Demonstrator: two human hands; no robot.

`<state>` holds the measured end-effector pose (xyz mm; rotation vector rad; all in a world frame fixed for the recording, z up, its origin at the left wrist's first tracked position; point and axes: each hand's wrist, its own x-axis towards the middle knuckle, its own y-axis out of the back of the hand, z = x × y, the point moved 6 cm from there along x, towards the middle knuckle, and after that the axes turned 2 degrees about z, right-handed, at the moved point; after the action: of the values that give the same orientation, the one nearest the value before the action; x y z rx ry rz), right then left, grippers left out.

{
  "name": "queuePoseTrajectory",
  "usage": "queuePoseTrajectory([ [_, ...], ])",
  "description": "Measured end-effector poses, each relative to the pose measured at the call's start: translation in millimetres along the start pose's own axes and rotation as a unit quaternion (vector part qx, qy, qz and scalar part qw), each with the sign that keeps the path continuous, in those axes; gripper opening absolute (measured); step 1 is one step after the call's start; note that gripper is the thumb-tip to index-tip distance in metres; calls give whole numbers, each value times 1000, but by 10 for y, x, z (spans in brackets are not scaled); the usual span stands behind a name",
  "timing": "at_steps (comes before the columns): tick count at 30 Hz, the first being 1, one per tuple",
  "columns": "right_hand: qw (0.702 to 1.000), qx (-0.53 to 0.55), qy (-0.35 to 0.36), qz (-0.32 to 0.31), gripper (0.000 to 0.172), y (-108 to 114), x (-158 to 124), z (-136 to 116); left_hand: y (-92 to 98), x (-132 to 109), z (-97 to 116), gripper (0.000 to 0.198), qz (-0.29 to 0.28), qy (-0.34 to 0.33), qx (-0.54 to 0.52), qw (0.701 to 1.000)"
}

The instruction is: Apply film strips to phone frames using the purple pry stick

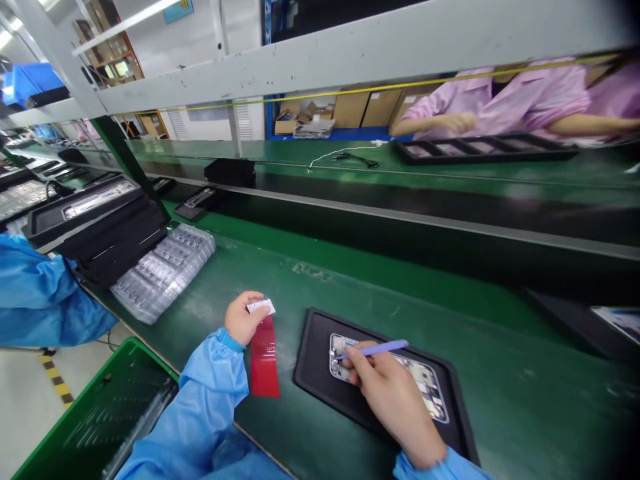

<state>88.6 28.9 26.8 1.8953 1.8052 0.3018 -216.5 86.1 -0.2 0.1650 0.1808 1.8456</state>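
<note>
Green anti-static desk (pixel 465 333) on a factory line, with a green plastic crate (pixel 95 427) at the near left edge and yellow-and-black floor tape (pixel 55 377) beyond it. Nearest, the right hand (pixel 395 400) was curled in a pen-style pinch around a slim purple pry tool (pixel 380 348), its tip over an opened phone frame (pixel 430 383) lying flat in a black rubber tray (pixel 320 373). Internal parts of the frame were exposed, with no back cover on it, so it looked partly worked on; exact parts were too small to tell. The left hand (pixel 243 319) was pinching a white tab (pixel 261 307) between thumb and fingers, with a red strip (pixel 264 357) hanging from it, just beside the tray and not touching the frame. The left blue sleeve (pixel 200 407) lay along the desk edge. Further left sat a clear plastic tray stack (pixel 163 270) holding small parts, next to a black case (pixel 105 230), with a co-worker's blue sleeve (pixel 40 293) at its side. Beyond a dark conveyor (pixel 400 213), a person in a pink smock (pixel 500 100) worked near a black tray (pixel 480 150), with cardboard boxes (pixel 350 110) behind.
</note>
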Motion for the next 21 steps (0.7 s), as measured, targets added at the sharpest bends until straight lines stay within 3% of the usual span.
queuePoseTrajectory([
  [10, 998, -43, 37, 25, 38, 23, -27, 21, -3, -5, -11, 35, -2, -3, 8, 1000],
  [17, 991, -34, 107, 71, 30, 8, -198, -174, 16, -11, 4, 37, 13, -11, 42, 999],
  [19, 989, -12, 116, 94, 30, 214, -273, -200, 17, -19, 33, 38, 14, -14, 58, 998],
  [21, 979, 17, 121, 164, 30, 686, -397, -115, 11, -9, 76, 40, 11, -18, 75, 997],
])
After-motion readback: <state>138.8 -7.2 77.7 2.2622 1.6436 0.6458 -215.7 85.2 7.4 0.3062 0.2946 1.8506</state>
